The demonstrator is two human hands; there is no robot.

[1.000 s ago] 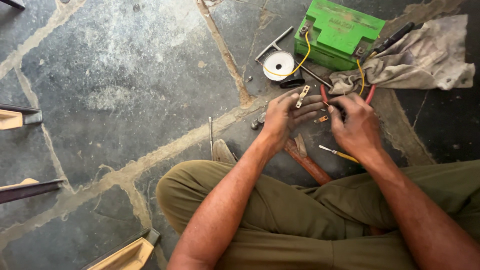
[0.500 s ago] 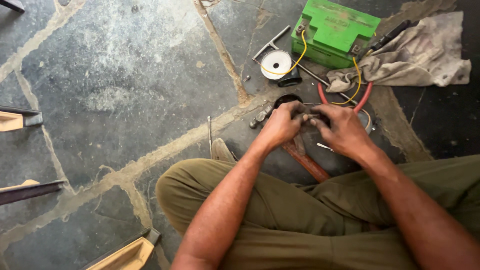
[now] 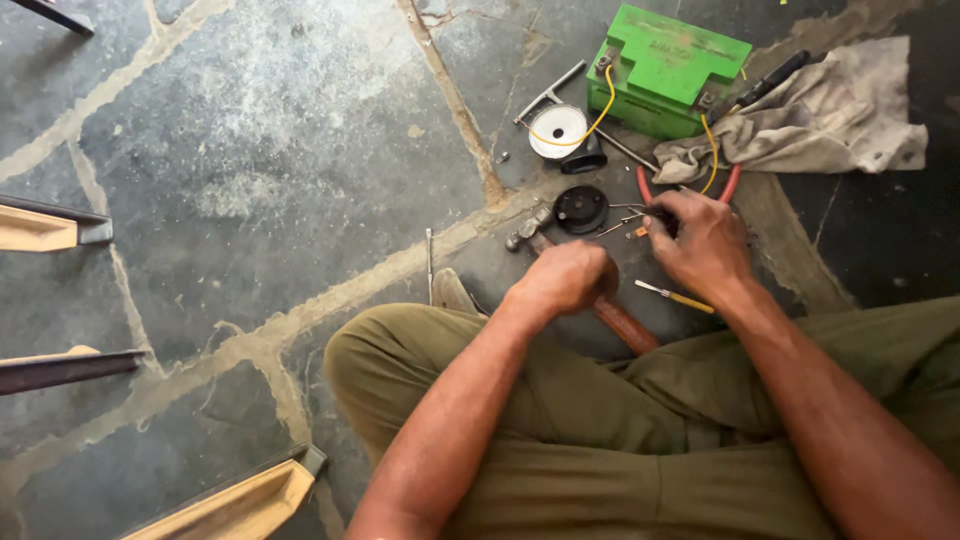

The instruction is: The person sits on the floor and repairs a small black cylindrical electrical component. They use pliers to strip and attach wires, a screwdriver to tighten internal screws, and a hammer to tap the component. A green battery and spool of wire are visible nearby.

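Left hand (image 3: 565,280) fisted around brown wooden-handled hammer (image 3: 620,322); right hand (image 3: 705,245) pinching small metal part (image 3: 640,231).
Hammer's long axis runs diagonally, head (image 3: 525,232) pointing up-left, toward the round black disc (image 3: 581,209).

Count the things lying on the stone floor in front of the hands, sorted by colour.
Green: 1, battery
White: 1, round part
Black: 1, disc
Grey: 1, rag
Red-handled: 1, pliers
Brown-handled: 1, hammer
Yellow-handled: 1, screwdriver
Total: 7

A green battery (image 3: 672,68) with yellow wires (image 3: 598,112), a grey rag (image 3: 820,125) just beside it — wooden frame pieces (image 3: 45,226) well apart, left.
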